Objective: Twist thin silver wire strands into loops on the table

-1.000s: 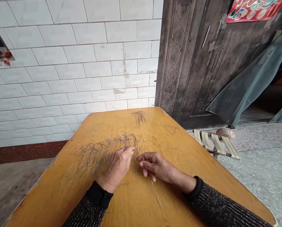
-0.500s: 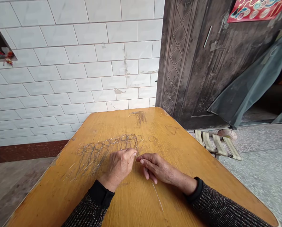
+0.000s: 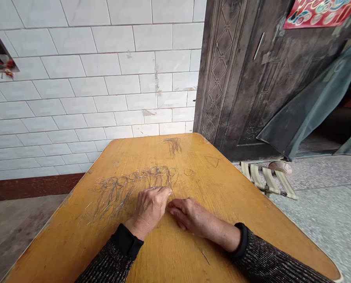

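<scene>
My left hand point(image 3: 152, 206) is closed in a pinch over the middle of the table, its fingertips on a thin wire that is mostly hidden. Close beside it, my right hand point(image 3: 194, 218) is closed too, thumb against the curled fingers. A thin wire end point(image 3: 205, 257) sticks out below my right hand toward the near side. Just beyond my left hand lies a row of thin wires with looped ends point(image 3: 132, 177), their tails spread toward me. One single wire ring point(image 3: 189, 172) lies at the right of that row.
The wooden table point(image 3: 237, 204) reaches to a white tiled wall point(image 3: 113, 84). A small bundle of dark wires point(image 3: 173, 145) lies at its far end, with a bent wire point(image 3: 213, 160) to the right. A strapped folding stool point(image 3: 268, 179) stands right of the table, near a dark door point(image 3: 237, 78).
My right hand has curled its fingers inward and turned over, knuckles up. The wire end below it has shifted slightly right. My left hand has barely moved.
</scene>
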The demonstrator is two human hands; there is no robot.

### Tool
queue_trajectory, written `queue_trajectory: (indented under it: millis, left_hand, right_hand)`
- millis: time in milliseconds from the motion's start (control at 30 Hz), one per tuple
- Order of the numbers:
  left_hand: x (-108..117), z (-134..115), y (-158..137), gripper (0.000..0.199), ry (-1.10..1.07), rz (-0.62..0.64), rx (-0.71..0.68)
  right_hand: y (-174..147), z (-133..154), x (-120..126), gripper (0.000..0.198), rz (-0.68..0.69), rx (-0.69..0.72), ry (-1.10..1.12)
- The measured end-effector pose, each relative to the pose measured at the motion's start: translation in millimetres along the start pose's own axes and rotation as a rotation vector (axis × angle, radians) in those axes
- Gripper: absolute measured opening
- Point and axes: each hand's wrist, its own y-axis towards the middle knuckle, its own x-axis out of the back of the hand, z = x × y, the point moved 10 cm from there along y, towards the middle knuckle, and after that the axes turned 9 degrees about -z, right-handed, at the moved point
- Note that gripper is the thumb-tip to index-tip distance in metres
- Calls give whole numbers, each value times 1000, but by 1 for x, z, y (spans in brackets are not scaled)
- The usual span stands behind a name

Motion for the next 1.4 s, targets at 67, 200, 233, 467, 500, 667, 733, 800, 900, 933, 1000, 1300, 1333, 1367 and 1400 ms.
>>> queue_trajectory:
  millis: [67,200,233,467,500,667,733,800,900,933,1000,1300,1333,1367,1400]
  left_hand:
    - [-1,5,-1,20,-55,-18,38]
    - [-5,15,-1,19,-124,-40,121]
    - [-6,16,-1,19,-132,-36,130]
    - [-9,24,1,20,-127,36,210]
    - [-8,25,2,20,-135,41,226]
    - [-2,31,4,20,-162,29,276]
    - [-1,31,4,20,-163,24,281]
    - [-3,31,4,20,-168,31,274]
    - [-5,29,4,20,-169,53,242]
    - [-5,28,4,20,-169,59,232]
    - [-5,27,4,20,-170,72,219]
    - [1,38,8,22,-192,15,270]
    - [1,40,8,22,-197,6,278]
    - [1,41,8,22,-206,3,283]
    - [2,42,8,22,-215,1,289]
  right_hand:
    - [0,-8,-5,20,34,-60,102]
    - [1,-14,-11,23,58,-104,234]
    - [1,-14,-11,23,54,-98,237]
    - [1,-20,-17,19,76,-170,387]
    - [1,-22,-18,17,89,-194,439]
    - [2,-27,-21,19,109,-272,654]
    - [3,-27,-22,22,115,-268,694]
    - [3,-26,-23,21,120,-249,701]
    - [2,-25,-22,17,114,-225,676]
    - [2,-24,-21,17,113,-225,670]
    - [1,-25,-21,16,109,-232,668]
    - [-7,-19,-26,11,139,-271,614]
    - [-8,-18,-25,11,132,-269,611]
    - [-8,-17,-24,11,126,-266,615]
    - [-8,-16,-24,11,126,-266,625]
